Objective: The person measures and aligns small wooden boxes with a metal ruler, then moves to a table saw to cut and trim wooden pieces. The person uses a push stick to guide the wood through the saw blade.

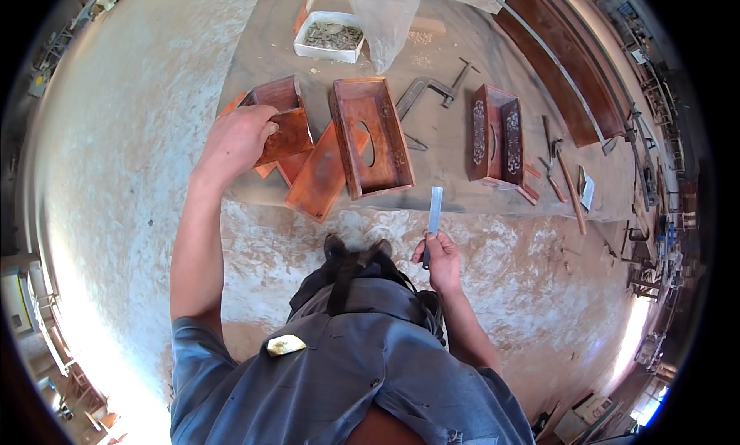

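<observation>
My left hand (235,140) is closed on a small reddish-brown wooden box (287,136) at the left of the table, its fingers over the near edge. Under that box, loose wooden panels (317,181) lie on one another and stick out past the table's front edge. In my right hand (442,261) is a flat metal file (435,210) with a dark handle, pointing away from me just short of the table. Between the hands lies an open wooden box (356,106) with an oval slot in its bottom.
Farther right stands a carved wooden box (479,133). A metal clamp (416,98), a hammer (569,179) and other hand tools lie about. At the back are a white tray (327,52) of small metal pieces and a clear plastic bag (383,25). A large curved wooden piece (559,67) occupies the far right.
</observation>
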{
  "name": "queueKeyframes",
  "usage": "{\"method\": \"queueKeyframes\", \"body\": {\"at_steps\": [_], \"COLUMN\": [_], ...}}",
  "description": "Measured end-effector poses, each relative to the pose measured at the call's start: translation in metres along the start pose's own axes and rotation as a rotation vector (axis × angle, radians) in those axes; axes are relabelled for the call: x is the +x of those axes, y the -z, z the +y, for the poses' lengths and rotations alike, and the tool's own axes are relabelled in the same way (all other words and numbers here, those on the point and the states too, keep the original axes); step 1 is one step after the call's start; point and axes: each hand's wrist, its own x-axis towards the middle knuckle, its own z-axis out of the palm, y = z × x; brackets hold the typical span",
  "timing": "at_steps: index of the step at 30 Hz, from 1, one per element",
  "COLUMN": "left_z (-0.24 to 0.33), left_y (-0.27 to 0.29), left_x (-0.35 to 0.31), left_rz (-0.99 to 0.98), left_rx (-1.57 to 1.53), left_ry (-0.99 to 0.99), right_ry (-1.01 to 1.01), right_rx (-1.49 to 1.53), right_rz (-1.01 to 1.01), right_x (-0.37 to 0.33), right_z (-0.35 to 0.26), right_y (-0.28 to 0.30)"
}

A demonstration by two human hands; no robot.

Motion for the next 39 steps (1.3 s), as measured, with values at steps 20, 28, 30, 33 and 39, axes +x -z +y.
{"method": "queueKeyframes", "body": {"at_steps": [20,28,30,33,39], "left_z": [-0.004,-0.002,-0.001,-0.001,-0.005], "left_y": [0.001,0.001,0.002,0.002,-0.004], "left_x": [0.006,0.004,0.003,0.002,-0.002], "left_rz": [0.018,0.016,0.014,0.027,0.025], "left_rx": [-0.016,-0.026,-0.025,-0.029,-0.029], "left_ry": [0.000,-0.008,-0.005,-0.010,-0.025], "right_ry": [-0.019,-0.022,-0.024,-0.024,-0.037], "right_rx": [-0.040,-0.040,-0.034,-0.040,-0.054], "right_rz": [-0.027,-0.036,-0.033,-0.033,-0.029], "right_x": [0.011,0.013,0.014,0.015,0.016], "right_z": [-0.009,-0.011,-0.011,-0.011,-0.012], "right_y": [0.007,0.006,0.005,0.004,0.001]}}
